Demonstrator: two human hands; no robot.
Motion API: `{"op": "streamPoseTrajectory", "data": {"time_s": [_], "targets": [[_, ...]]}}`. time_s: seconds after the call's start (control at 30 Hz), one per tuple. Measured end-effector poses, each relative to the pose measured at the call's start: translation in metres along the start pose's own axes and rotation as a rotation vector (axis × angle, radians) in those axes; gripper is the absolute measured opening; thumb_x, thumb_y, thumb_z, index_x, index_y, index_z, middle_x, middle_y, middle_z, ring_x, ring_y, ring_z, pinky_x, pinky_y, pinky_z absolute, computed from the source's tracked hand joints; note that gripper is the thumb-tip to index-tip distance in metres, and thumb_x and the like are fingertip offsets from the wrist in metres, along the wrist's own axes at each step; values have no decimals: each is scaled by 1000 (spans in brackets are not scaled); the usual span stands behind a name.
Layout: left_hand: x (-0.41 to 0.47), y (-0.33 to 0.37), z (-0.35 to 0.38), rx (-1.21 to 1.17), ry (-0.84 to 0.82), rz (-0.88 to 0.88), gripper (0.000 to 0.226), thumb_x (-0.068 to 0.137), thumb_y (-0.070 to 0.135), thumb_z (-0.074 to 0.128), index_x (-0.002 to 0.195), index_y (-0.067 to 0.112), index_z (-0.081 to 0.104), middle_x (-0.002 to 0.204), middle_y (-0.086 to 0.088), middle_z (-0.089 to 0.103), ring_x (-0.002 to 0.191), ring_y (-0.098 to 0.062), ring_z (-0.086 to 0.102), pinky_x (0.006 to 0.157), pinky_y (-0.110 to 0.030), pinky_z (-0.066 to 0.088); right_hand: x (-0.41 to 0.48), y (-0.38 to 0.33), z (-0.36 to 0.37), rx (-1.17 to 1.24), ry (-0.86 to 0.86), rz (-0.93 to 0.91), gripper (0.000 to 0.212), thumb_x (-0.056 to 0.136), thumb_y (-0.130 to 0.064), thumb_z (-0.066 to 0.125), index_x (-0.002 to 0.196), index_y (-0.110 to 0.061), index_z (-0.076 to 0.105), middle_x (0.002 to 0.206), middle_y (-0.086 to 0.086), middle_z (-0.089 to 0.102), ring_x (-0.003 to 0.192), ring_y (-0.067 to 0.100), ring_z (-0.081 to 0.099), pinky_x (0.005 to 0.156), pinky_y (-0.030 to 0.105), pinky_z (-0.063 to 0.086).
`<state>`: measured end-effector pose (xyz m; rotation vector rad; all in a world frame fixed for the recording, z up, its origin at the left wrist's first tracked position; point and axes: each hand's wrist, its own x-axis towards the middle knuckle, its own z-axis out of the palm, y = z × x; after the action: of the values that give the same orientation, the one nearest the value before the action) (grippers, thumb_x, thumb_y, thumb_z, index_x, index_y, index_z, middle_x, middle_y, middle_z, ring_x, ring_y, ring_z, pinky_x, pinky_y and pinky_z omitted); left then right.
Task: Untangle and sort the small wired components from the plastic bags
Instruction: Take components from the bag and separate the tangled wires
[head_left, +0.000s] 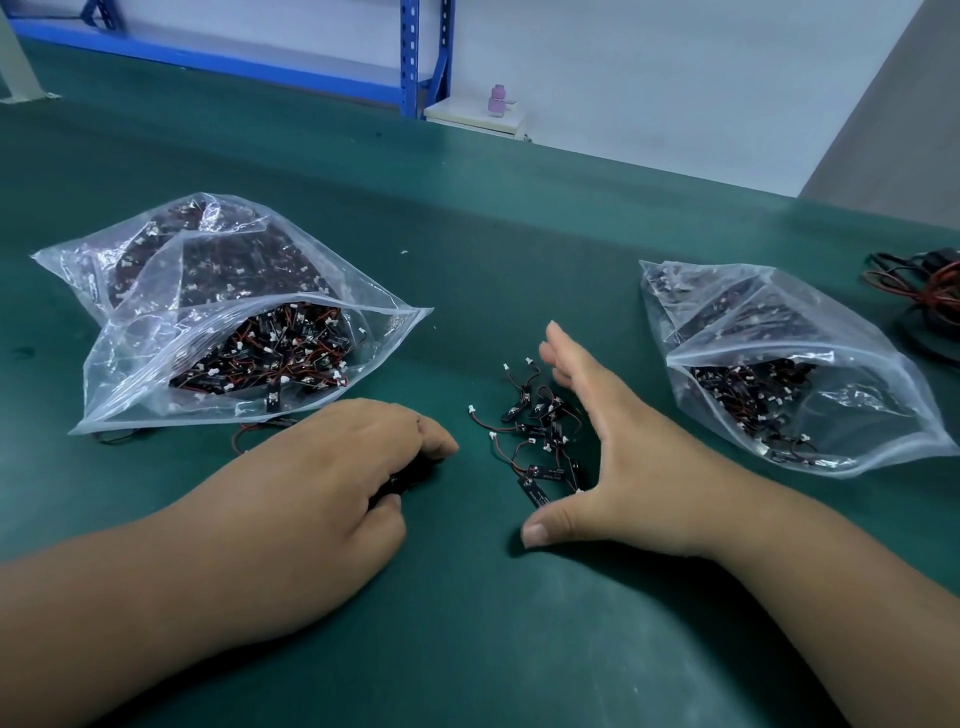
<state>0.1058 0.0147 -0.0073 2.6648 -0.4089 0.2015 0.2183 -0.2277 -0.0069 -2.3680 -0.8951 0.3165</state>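
Components (543, 473) lie beside right hand (618, 452); left hand (332, 467) prob grips some

My only camera rides on my head, facing forward and down, close over the dark green matted tabletop (519, 234). Its wide view reaches the blue metal shelving (410, 52) beyond.

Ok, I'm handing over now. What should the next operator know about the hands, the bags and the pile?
Left hand grips a few dark components, resting on the mat.
Right hand open, edge-on beside the loose pile.
Left bag and right bag lie open, both well filled.
Done: one small pile out.
To do: untangle it, sort, empty the bags.
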Motion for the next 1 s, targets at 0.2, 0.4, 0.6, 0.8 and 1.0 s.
{"op": "streamPoseTrajectory", "data": {"time_s": [0.2,0.4,0.6,0.8,1.0], "targets": [[0,1,-1,-18,12,0,47,79,24,48,121,44,53,115,34,50,117,15,39,97,2,20,6,-6,4,-175,-45,66,141,42,-96,61,144,-54,-28,160,-31,-10,145,-12,-12,124,27,3],[0,5,-4,-15,10,21,47,77,14,54,119,33,61,112,25,56,111,12,40,96,5,16,26,-21,24,-452,12,-25,78,82,-77,22,154,-45,19,166,-11,11,152,14,8,123,39,11],[0,4,-3,-18,14,18,48,82,11,56,122,37,57,115,29,53,116,12,38,98,3,17,30,-17,26,-345,191,-77,24,93,-52,50,101,-30,55,108,-12,45,101,17,41,93,38,37],[3,9,-6,100,-11,-3,47,87,18,54,132,31,55,125,16,57,119,-7,49,104,-25,36,32,-20,15,-484,139,-120,26,99,-50,42,83,-29,41,85,-10,45,84,20,50,72,36,41],[3,12,-8,103,-19,-6,46,84,15,57,129,28,60,121,12,61,114,-14,55,100,-32,43,30,-20,17,-654,180,-115,34,100,-49,35,77,-23,37,70,-5,42,74,25,50,59,36,33]]}}
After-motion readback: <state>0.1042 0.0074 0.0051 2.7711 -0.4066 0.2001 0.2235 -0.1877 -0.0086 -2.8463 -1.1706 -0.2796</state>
